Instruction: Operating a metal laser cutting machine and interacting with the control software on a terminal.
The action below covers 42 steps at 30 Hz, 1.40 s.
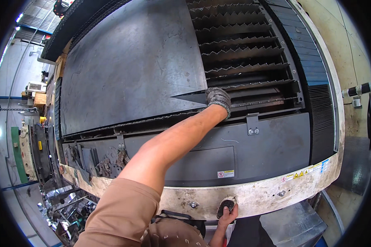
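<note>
My left hand (218,99), in a dirty grey knit work glove, reaches far out over the machine bed. Its fingers are curled at the wide end of a dark triangular piece of sheet metal (190,97), at the near right corner of a large grey metal sheet (132,61). The fingertips are partly hidden by the glove's back. Low in the view, my bare right hand (231,215) is closed round a dark oval object (226,207) with a pale, dirty rim, held close to the machine's white front edge. What kind of thing it is I cannot make out.
Toothed support slats (243,51) lie exposed right of the sheet, with dark gaps between them. Along the near side runs a grey front panel (272,140). Small metal offcuts (105,164) rest at its left. A scrap pile (64,206) stands at the lower left.
</note>
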{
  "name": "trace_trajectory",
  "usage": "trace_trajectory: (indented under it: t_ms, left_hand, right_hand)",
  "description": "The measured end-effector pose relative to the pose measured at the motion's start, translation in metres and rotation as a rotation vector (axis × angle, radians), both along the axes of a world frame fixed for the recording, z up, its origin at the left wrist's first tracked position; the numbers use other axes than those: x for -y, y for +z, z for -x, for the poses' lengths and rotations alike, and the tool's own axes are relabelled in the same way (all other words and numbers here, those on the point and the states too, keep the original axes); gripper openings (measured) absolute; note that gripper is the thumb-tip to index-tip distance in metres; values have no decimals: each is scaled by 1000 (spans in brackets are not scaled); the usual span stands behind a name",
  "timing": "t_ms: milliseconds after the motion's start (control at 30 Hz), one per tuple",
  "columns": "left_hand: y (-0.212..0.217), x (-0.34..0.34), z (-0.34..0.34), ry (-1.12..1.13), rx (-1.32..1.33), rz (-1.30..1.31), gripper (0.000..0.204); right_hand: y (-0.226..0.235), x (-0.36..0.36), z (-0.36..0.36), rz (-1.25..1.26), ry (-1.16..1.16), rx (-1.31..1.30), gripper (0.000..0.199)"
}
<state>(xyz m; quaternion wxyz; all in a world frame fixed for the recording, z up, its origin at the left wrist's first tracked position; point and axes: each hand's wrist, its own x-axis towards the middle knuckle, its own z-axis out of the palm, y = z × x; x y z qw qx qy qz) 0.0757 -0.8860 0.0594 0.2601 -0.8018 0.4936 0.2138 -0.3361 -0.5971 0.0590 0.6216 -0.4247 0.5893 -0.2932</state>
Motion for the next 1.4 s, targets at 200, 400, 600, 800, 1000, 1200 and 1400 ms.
trace_trajectory:
  t_ms: [200, 400, 600, 800, 1000, 1200, 1400]
  left_hand:
    - [4, 1, -6, -101, 22, 79, 25]
    - [2, -5, 2, -90, 56, -4, 24]
    - [12, -9, 7, -120, 51, -20, 24]
    - [16, -9, 11, -108, 1, -78, 24]
    - [13, -17, 1, -120, -32, -34, 24]
    - [39, -35, -24, -305, -148, 116, 22]
    - [41, -17, -51, -440, -318, -41, 25]
  right_hand:
    - [-5, -6, 6, 47, 24, -70, 43]
    - [-8, -6, 11, 24, 9, -59, 41]
    - [-10, -8, 13, -7, 8, -37, 41]
    - [-12, -10, 15, -5, 8, -44, 42]
    - [-24, -12, 17, 102, 17, -37, 36]
    - [-2, -3, 6, -3, -24, 28, 38]
    - [0, -3, 1, -18, -49, -25, 23]
